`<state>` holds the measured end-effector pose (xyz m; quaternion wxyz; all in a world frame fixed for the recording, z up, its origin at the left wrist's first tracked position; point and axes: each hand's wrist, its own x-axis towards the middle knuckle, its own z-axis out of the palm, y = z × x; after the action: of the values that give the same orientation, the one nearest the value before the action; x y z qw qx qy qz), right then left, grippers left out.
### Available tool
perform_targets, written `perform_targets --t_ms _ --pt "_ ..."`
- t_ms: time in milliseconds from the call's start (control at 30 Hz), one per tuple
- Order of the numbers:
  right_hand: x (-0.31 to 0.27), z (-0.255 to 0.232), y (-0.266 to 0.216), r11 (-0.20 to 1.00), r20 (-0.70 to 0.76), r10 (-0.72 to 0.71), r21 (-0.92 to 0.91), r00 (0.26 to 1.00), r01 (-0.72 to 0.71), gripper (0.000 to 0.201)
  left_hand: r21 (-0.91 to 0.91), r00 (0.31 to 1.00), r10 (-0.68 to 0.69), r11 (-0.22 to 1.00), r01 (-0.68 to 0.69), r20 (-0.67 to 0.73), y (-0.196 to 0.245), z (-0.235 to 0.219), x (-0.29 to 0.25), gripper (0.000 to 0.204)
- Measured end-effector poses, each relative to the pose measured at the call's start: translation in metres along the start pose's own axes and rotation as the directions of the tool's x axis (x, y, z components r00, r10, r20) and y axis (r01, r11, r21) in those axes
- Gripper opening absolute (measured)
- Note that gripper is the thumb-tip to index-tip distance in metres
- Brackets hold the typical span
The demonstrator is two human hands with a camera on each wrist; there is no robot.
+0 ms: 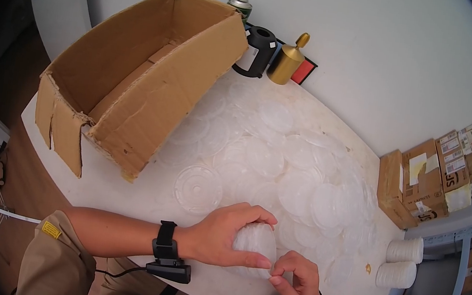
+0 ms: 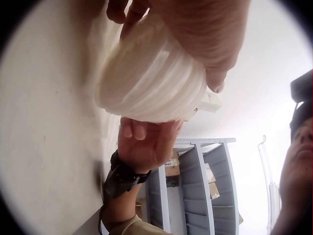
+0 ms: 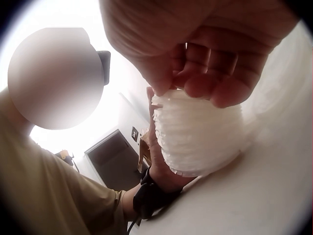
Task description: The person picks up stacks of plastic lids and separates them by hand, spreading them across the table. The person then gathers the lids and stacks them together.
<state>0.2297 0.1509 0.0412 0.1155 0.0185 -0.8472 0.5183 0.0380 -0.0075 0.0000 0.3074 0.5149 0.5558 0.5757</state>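
A thick stack of clear plastic lids (image 1: 255, 239) lies on its side in my left hand (image 1: 213, 240), thumb along the near side and fingers round the far side. My right hand (image 1: 297, 280) is at the right end of this stack, its thumb and index finger pinching the rim of the end lid. In the right wrist view the ridged edges of the stacked lids (image 3: 198, 134) show below the curled right fingers (image 3: 222, 93). Just beyond the hands spreads a heap of loose round lids (image 1: 258, 156) on the white table (image 1: 118, 192).
A large open cardboard box (image 1: 178, 87) stands at the back left. Behind the heap are a black cylinder (image 1: 257, 53), a gold pump bottle (image 1: 286, 64) and a spray can (image 1: 240, 5). Two lid stacks (image 1: 397, 275) lie at the right edge, near taped cartons (image 1: 420, 182).
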Motion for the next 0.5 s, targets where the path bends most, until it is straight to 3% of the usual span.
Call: perform_targets --t_ms 100,267,367,433,500 --pt "0.002 0.0 -0.001 0.999 -0.003 -0.044 -0.007 0.999 0.044 0.014 0.02 1.0 0.007 1.0 -0.007 -0.009 0.001 0.001 0.0 0.069" --pt "0.0 0.005 -0.006 0.997 0.037 0.071 -0.046 0.997 -0.07 0.016 0.044 1.0 0.009 0.999 -0.01 0.002 0.001 0.001 0.0 0.064" --pt "0.0 0.009 -0.003 0.998 0.057 -0.002 -0.065 0.998 0.006 0.014 0.031 0.998 0.06 0.998 -0.059 -0.015 -0.002 0.001 -0.001 0.048" --pt "0.0 0.01 -0.003 0.998 0.061 -0.001 -0.055 0.998 0.005 0.014 -0.109 0.999 0.046 0.993 -0.048 -0.02 -0.004 -0.001 -0.001 0.033" --pt "0.0 0.011 -0.003 0.999 0.063 -0.003 -0.046 0.998 0.006 0.013 -0.114 0.998 0.053 0.992 -0.054 -0.017 -0.003 -0.002 -0.001 0.032"
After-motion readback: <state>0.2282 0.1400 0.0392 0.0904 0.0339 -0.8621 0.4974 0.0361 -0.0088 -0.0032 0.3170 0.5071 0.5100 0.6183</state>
